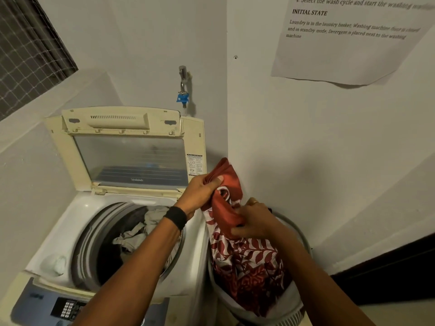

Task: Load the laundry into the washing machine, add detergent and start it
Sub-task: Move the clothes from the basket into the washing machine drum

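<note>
A top-loading washing machine [77,215] stands at the left with its lid [122,147] raised against the wall. Grey and dark clothes [138,234] lie in its drum. To its right stands a round laundry basket [292,314]. A red and white patterned cloth [247,260] rises out of the basket. My left hand [200,192] grips the cloth's upper end above the machine's right edge. My right hand [253,221] holds the cloth lower down, over the basket.
The machine's control panel [68,307] is at the bottom left. A tap with a blue fitting [183,90] sticks out of the wall behind the machine. A printed sheet [348,38] hangs on the right wall. A meshed window [28,52] is at the upper left.
</note>
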Motion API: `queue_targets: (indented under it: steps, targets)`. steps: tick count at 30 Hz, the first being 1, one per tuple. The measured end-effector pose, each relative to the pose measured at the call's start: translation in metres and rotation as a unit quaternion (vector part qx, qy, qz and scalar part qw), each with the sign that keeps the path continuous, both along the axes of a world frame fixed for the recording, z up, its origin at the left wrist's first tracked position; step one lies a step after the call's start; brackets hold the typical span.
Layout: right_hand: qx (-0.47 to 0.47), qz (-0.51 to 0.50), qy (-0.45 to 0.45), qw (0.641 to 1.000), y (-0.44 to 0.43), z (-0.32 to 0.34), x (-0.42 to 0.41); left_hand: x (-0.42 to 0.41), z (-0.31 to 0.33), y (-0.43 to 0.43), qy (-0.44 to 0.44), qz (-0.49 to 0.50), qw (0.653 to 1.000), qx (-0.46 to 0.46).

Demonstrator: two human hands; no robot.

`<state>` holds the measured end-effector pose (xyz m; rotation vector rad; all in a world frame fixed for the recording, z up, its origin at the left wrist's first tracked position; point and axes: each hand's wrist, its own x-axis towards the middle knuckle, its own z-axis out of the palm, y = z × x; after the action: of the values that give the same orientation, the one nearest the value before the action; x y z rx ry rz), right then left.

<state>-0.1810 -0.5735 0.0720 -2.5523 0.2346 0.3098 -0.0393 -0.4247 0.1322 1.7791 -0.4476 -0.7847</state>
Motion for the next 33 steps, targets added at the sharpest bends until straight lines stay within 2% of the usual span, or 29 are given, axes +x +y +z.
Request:
queue_targets:
  steps: [1,3,6,8,10,12,14,16,20,25,33]
  targets:
    - [-0.002,0.002,0.043,0.999,-0.007,0.001,0.0,0.002,0.001,0.001,-0.001,0.003,1.0,-0.01]
    - [-0.033,-0.001,0.073,0.997,-0.019,-0.001,0.003,0.002,0.003,0.003,-0.008,0.002,1.0,-0.02]
    - [-0.1,0.002,0.06,0.993,-0.024,0.001,0.004,0.006,0.006,0.005,-0.008,0.023,0.999,-0.029]
    - [-0.126,0.042,0.044,0.99,-0.014,0.014,-0.005,0.009,0.007,0.006,-0.05,0.037,0.998,-0.008]
    - [-0.117,0.106,-0.008,0.987,0.003,0.033,-0.018,0.016,0.006,0.012,-0.11,0.06,0.992,0.022]
    - [-0.068,0.161,-0.139,0.975,0.023,0.062,-0.036,0.023,0.006,0.018,-0.13,0.073,0.988,0.034]
    - [-0.007,0.17,-0.241,0.955,0.036,0.092,-0.044,0.022,0.008,0.02,-0.131,0.046,0.99,0.033]
    - [0.012,0.156,-0.28,0.947,0.034,0.118,-0.038,0.015,0.012,0.017,-0.107,0.012,0.994,0.005]
    - [-0.065,0.106,-0.238,0.963,0.01,0.125,-0.011,0.006,0.019,0.011,-0.019,0.013,0.998,-0.062]
    - [-0.134,0.055,-0.233,0.962,-0.006,0.104,0.005,0.004,0.015,0.011,0.009,-0.044,0.998,-0.035]
    - [-0.131,0.062,-0.226,0.963,-0.005,0.09,0.013,0.005,0.02,0.011,0.021,-0.092,0.995,-0.012]
